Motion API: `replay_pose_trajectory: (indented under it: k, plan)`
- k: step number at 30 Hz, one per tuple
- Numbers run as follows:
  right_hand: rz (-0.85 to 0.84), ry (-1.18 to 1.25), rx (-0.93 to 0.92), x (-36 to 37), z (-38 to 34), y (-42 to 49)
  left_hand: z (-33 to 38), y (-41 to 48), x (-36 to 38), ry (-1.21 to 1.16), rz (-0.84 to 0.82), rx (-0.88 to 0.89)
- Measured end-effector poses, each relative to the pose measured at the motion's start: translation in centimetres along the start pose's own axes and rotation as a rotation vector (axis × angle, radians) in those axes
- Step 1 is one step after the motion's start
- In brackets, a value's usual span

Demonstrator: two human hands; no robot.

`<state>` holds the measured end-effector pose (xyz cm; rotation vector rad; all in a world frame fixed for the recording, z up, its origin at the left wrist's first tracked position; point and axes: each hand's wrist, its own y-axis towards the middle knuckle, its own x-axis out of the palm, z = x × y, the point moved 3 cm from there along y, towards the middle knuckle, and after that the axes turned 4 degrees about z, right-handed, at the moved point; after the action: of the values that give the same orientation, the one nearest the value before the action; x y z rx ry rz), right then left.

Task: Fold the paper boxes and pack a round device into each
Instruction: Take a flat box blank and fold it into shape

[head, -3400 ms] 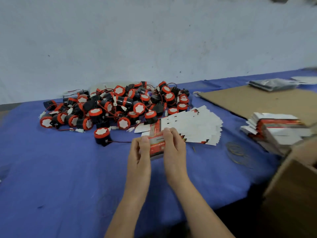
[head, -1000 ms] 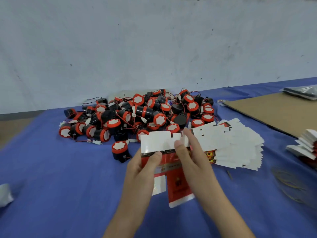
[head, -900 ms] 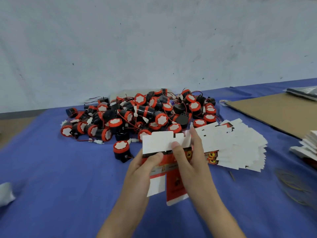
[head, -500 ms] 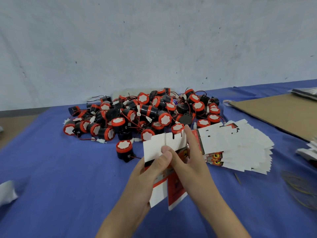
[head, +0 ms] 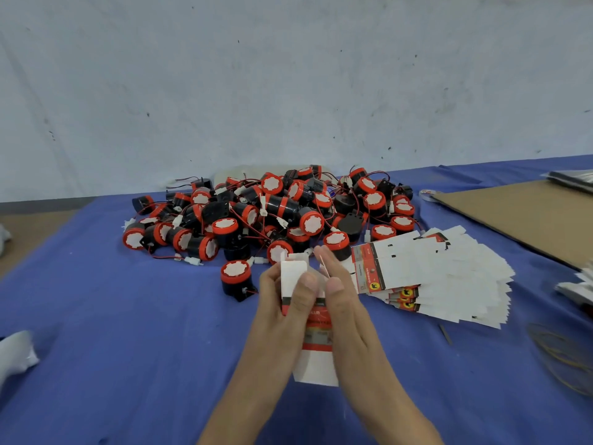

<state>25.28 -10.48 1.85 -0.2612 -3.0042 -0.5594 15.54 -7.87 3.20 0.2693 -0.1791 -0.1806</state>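
1. We see two hands at work on one paper box [head: 316, 367], held up off the blue cloth [head: 128, 348] at the middle of the table.
2. The left hand [head: 282, 303] pinches the box's white top flap between thumb and fingers.
3. The right hand [head: 343, 303] has its thumb on the printed red front and its fingers up along the far side, so the box is pinched there too.
4. At twelve o'clock from the hands lies one pile of round devices [head: 272, 213], black with red caps and tangled in wires. We count well over twenty caps, but not an exact total.
5. One lone round device [head: 236, 277] stands apart at ten o'clock, just beside the left hand.
6. At two o'clock one fan of flat box blanks [head: 449, 277] is spread out – they overlap too closely for us to count.
7. Farther out at two o'clock lies one cardboard sheet [head: 529, 213].
8. At four o'clock lies a loose heap of rubber bands [head: 561, 354], too blurred to number.
9. At nine o'clock, by the edge, sits one white lump [head: 16, 351]; we cannot tell what it is.
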Motion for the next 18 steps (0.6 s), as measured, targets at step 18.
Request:
replay_pose_trajectory:
  k: [18]
  plan:
    - [0.005,-0.164,-0.085,1.0,0.7,0.5,0.0,-0.7,-0.7,0.077,0.182,0.092]
